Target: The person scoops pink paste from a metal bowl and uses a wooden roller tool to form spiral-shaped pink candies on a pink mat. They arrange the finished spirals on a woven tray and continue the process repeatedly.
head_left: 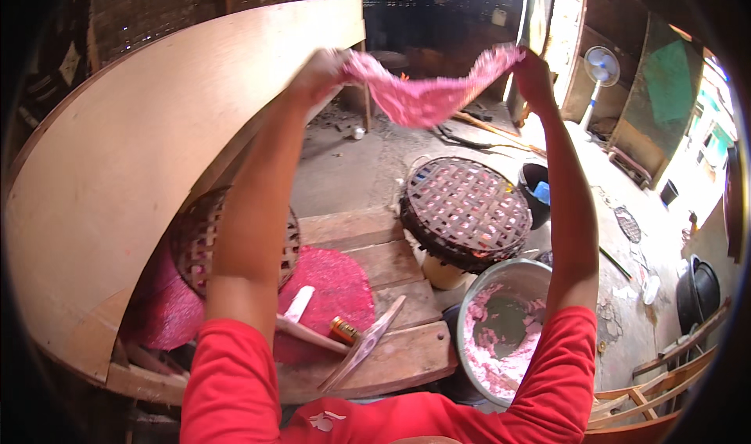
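Observation:
Both my arms are raised in front of me, stretching a thin pink cloth-like sheet (418, 100) between them, its middle sagging. My left hand (319, 75) is closed on its left end, blurred by motion. At the right end, my right hand (534, 76) grips a corner. Below, on a wooden bench (391, 264), lies a round pink-red sheet (332, 291). A T-shaped wooden tool (368, 346) rests there beside a small cylinder (344, 329) and a white strip (299, 303). Pink-and-white dough-like stuff (489, 354) coats the inside of a grey basin (463, 350) on the right.
A round woven bamboo tray (469, 205) stands beyond the bench, near a black bucket (535, 186). Another woven tray (199, 240) is partly hidden behind my left arm. A large curved pale board (156, 131) fills the left. A standing fan (601, 72) is at the back right.

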Demonstrator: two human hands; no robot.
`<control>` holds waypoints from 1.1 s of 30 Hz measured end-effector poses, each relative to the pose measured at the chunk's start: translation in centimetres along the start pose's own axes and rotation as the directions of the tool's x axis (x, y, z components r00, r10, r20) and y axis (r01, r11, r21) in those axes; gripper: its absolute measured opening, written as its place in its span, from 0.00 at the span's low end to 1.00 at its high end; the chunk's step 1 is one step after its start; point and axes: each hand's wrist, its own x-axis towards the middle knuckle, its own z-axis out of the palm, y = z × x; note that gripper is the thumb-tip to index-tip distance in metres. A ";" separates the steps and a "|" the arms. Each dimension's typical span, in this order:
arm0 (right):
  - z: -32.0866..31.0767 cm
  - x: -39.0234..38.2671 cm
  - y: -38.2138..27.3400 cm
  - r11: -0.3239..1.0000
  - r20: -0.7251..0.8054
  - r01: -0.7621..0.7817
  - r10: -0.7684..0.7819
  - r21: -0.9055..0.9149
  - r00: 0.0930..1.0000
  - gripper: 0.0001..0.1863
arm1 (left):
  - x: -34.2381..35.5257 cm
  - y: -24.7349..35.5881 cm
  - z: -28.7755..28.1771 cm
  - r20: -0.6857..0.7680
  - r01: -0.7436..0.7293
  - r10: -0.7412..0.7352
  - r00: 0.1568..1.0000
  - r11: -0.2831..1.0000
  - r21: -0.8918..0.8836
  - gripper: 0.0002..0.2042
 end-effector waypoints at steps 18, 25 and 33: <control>-0.3 -31.5 23.8 0.857 0.124 -0.495 0.481 0.142 0.868 0.08 | -10.2 -30.2 18.4 -0.114 0.428 -0.425 0.898 0.786 0.446 0.13; -0.2 -29.2 25.7 0.965 0.041 -0.261 0.261 -0.007 0.964 0.07 | -10.2 -29.9 18.3 -0.037 0.587 -0.589 0.807 0.795 0.154 0.10; -0.6 -30.2 28.9 0.873 0.177 -0.303 0.391 -0.382 0.903 0.18 | -10.7 -30.4 19.1 -0.146 0.565 -0.583 0.799 0.812 -0.149 0.06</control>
